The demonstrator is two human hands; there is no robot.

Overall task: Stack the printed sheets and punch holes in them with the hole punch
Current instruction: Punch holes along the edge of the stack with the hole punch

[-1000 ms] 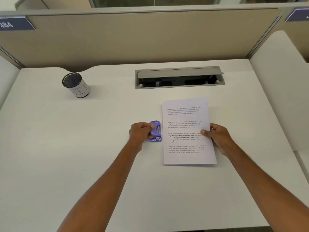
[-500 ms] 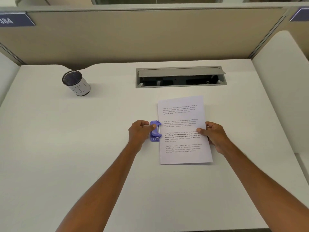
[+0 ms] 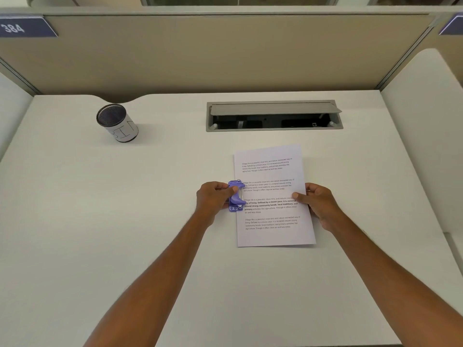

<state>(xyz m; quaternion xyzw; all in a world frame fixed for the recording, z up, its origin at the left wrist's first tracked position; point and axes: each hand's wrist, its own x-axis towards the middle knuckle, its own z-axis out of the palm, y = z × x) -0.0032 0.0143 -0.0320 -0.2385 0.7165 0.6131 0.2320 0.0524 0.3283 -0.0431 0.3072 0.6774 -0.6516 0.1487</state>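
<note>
Step in hand: seating the stack in the punch. Your left hand (image 3: 213, 199) grips the purple punch (image 3: 236, 201) just left of frame centre, thumb on top. The punch's mouth meets the left long edge of the sheets (image 3: 274, 236), which lie flat on the table (image 3: 125, 221) at centre, slightly askew. Your right hand (image 3: 318, 204) pinches the sheets' right edge, thumb on top. Whether the edge is fully home in the slot cannot be told. Judgement: stacking looks done, no holes visible yet. The next move calls for pushing the edge square against the stop, holding the stack aligned, then pressing firmly on the lever.
</note>
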